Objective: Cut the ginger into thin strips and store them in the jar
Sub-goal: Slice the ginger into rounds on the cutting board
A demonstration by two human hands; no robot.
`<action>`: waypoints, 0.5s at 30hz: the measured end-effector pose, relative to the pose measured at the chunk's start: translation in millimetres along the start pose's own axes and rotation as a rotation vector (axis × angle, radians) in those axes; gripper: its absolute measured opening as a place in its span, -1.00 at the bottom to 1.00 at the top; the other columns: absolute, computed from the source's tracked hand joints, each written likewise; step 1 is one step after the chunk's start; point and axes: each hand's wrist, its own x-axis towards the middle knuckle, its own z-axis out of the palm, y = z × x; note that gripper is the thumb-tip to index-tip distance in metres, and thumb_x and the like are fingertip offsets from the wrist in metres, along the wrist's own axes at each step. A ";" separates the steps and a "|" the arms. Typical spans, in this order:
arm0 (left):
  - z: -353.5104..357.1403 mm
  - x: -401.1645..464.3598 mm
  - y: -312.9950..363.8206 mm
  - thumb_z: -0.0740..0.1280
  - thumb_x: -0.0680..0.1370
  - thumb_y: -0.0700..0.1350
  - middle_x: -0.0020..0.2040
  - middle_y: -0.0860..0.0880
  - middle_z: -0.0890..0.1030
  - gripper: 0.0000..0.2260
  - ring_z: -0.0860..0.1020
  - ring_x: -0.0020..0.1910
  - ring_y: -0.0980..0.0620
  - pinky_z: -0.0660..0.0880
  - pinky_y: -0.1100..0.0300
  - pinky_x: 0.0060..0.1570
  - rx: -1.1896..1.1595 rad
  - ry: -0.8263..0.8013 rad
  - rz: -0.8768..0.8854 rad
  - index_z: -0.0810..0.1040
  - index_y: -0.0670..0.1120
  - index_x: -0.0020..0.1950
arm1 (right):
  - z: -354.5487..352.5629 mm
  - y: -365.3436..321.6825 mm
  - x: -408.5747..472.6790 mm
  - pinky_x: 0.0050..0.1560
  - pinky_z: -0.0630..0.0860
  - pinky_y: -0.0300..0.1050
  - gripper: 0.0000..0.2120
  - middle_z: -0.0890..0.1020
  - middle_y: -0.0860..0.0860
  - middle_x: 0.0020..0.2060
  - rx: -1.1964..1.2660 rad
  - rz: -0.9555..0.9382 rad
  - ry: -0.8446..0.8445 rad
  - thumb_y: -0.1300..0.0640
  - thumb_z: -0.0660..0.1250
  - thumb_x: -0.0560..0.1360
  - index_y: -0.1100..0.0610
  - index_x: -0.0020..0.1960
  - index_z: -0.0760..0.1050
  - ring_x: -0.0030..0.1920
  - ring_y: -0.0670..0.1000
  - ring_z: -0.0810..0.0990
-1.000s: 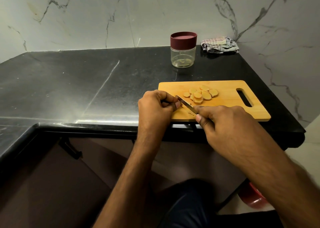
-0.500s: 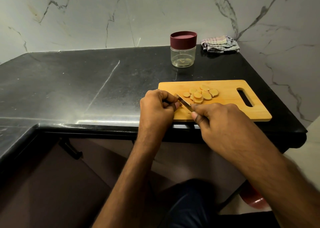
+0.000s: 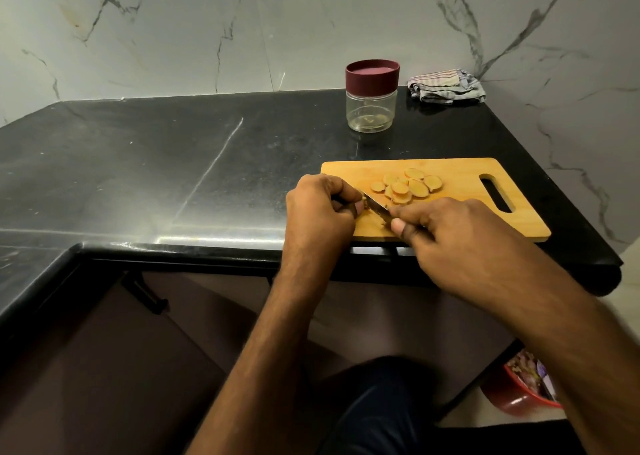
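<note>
where the marble wall [image 3: 311,28] meets it at 12 o'clock, the black countertop [image 3: 145,163] fills most of the view, bending round a corner at 9 o'clock. on its near edge at about 2 o'clock from centre lies the wooden cutting board [image 3: 460,177], its handle slot at 3 o'clock. behind the board, toward 12 o'clock, stands the clear jar [image 3: 371,108] with its dark red lid [image 3: 372,73] on, well apart from the board, and just beside it at 1 o'clock sits a crumpled checked cloth [image 3: 446,85]. the right hand [image 3: 446,233] comes in from 4 o'clock with its fingers curled round the handle of the knife [image 3: 375,206], forefinger laid along the top, blade pointing to 10 o'clock and down on the board. the left hand [image 3: 318,212] rests on the board's 9 o'clock end, fingers curled tight, fingertips at the blade, seemingly pinching a small piece of ginger that is mostly hidden. a heap of ginger slices [image 3: 408,186] lies mid-board, just beyond the blade at 1 o'clock. a red bowl [image 3: 519,394] shows at 5 o'clock below the counter.
</note>
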 end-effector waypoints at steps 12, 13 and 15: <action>3.0 0.6 -2.9 0.48 0.49 -0.24 -0.27 0.14 0.60 -0.89 0.48 -0.36 0.38 0.35 0.53 -0.38 0.032 0.007 -0.021 0.69 -0.04 -0.17 | -3.6 5.9 -3.8 -0.13 0.46 -0.18 -0.68 0.55 -0.07 0.17 -0.057 0.008 -0.023 -0.10 0.16 0.60 -0.25 0.34 0.39 -0.02 -0.08 0.48; 2.8 0.4 -3.2 0.48 0.50 -0.23 -0.27 0.15 0.61 -0.87 0.49 -0.33 0.39 0.37 0.54 -0.36 0.031 0.003 -0.020 0.69 -0.01 -0.18 | -4.7 8.0 -8.1 -0.14 0.48 -0.17 -0.67 0.56 -0.07 0.15 -0.069 0.019 -0.020 -0.11 0.16 0.60 -0.26 0.35 0.38 -0.04 -0.09 0.49; 2.9 0.3 -5.8 0.50 0.49 -0.22 -0.24 0.16 0.63 -0.86 0.52 -0.26 0.39 0.41 0.54 -0.30 0.026 0.010 -0.009 0.67 0.01 -0.20 | -4.5 10.0 -13.3 -0.20 0.51 -0.17 -0.67 0.58 -0.08 0.04 -0.100 0.032 0.016 -0.12 0.15 0.59 -0.28 0.34 0.38 -0.12 -0.10 0.50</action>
